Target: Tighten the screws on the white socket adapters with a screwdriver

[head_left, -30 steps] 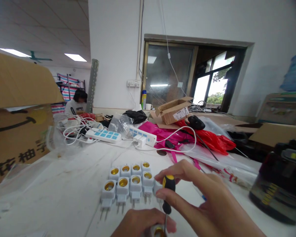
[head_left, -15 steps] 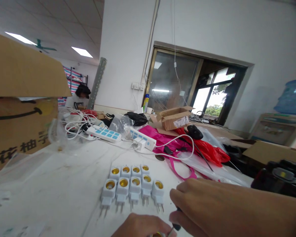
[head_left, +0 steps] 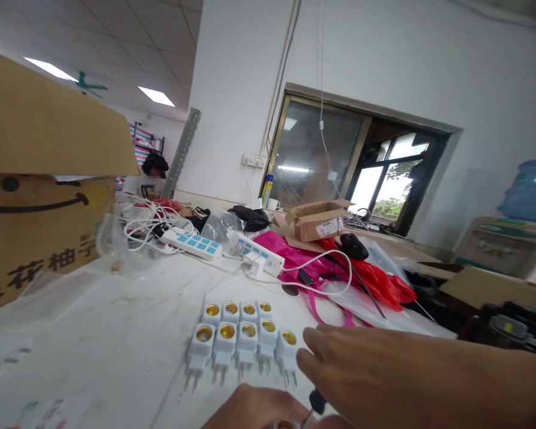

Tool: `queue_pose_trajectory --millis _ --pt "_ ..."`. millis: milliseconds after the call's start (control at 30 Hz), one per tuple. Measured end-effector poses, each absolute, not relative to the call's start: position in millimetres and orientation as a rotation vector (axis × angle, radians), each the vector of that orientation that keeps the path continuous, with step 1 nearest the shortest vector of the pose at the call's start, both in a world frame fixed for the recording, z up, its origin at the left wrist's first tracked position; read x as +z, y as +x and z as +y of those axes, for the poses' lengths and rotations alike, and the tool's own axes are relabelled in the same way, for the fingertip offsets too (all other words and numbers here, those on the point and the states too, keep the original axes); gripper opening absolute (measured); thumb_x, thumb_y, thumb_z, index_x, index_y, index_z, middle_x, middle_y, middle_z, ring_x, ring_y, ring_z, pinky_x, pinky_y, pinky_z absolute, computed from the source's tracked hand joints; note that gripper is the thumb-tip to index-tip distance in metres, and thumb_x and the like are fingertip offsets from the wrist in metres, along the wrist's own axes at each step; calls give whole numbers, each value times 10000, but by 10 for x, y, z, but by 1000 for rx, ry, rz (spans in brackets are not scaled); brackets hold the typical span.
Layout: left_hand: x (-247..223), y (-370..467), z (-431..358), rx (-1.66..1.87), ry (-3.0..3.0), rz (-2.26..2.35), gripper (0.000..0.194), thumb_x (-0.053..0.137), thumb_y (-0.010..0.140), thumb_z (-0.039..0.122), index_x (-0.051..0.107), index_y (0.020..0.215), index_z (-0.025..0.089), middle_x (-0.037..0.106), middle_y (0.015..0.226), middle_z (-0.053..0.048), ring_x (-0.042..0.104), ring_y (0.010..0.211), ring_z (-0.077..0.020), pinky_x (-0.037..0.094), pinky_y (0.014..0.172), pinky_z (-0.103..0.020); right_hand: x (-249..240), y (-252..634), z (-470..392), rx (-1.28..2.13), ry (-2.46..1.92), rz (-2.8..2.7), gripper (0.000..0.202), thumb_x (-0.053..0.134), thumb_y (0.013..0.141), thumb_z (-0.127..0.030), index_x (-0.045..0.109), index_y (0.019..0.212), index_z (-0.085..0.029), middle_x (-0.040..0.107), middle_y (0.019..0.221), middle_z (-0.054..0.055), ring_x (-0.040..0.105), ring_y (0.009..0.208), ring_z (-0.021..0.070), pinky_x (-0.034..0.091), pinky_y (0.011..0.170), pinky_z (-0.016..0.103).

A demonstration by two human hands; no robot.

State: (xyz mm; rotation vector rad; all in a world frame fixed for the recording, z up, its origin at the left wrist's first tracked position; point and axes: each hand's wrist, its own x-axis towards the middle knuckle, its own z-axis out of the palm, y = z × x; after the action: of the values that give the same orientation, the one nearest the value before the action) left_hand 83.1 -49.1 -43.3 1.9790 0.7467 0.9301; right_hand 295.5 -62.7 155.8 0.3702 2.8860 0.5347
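At the bottom edge of the view, my left hand (head_left: pixel 256 408) is closed around a white lamp socket (head_left: pixel 284 424), of which only a bit of the gold-coloured inside shows. From the right, my right hand (head_left: pixel 375 372) reaches in with curled fingers round a screwdriver (head_left: pixel 317 401); its dark handle and thin metal shaft point down toward that socket. The tip's contact is hidden. Just beyond my hands, several white plug-in lamp sockets (head_left: pixel 227 339) lie in two rows, gold openings up, the front row's pins toward me.
A large cardboard box (head_left: pixel 49 232) stands at the left. Power strips (head_left: pixel 192 243) and tangled white cables lie behind the sockets. A pink bag (head_left: pixel 290 256), red plastic (head_left: pixel 384 280) and a small open carton (head_left: pixel 319 220) fill the back right. Farther off, a person (head_left: pixel 154 173) is at the left.
My right hand has shifted slightly down and left, with more of the screwdriver handle now showing. The whole view has moved a little; the rows of sockets are unchanged.
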Motion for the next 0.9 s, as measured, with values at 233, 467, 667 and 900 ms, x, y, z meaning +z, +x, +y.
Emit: queue_pose_trajectory --millis 233,467,667,900 --pt "-446 897 -463 940 1990 755 538 744 891 650 882 1174 214 843 1026 -74 754 907 -267 581 1057 -425 1686 2612 -691 901 166 2732 263 1002 773 -101 822 939 -196 857 940 -6 788 791 199 601 679 392" --pt "-459 888 -460 990 1933 703 604 767 847 725 894 1126 205 845 1088 -110 740 947 -278 558 1093 -447 1516 2759 -628 1100 165 2769 150 968 859 -268 857 895 -174 869 935 86 773 910 275 630 930 439" --pt "-384 911 -473 970 1921 737 542 753 804 623 909 1111 204 860 1060 -125 778 947 -325 540 1150 -521 1543 2690 -656 998 179 2733 206 993 869 -319 847 939 -191 847 856 20 714 692 208 559 627 408" --pt "-167 983 -519 759 1911 958 214 683 1008 314 879 1054 239 883 1161 -99 813 1112 -348 628 1047 -502 1615 2631 -602 666 217 2848 143 902 950 -291 803 1032 -229 793 845 -38 710 670 164 502 533 366"
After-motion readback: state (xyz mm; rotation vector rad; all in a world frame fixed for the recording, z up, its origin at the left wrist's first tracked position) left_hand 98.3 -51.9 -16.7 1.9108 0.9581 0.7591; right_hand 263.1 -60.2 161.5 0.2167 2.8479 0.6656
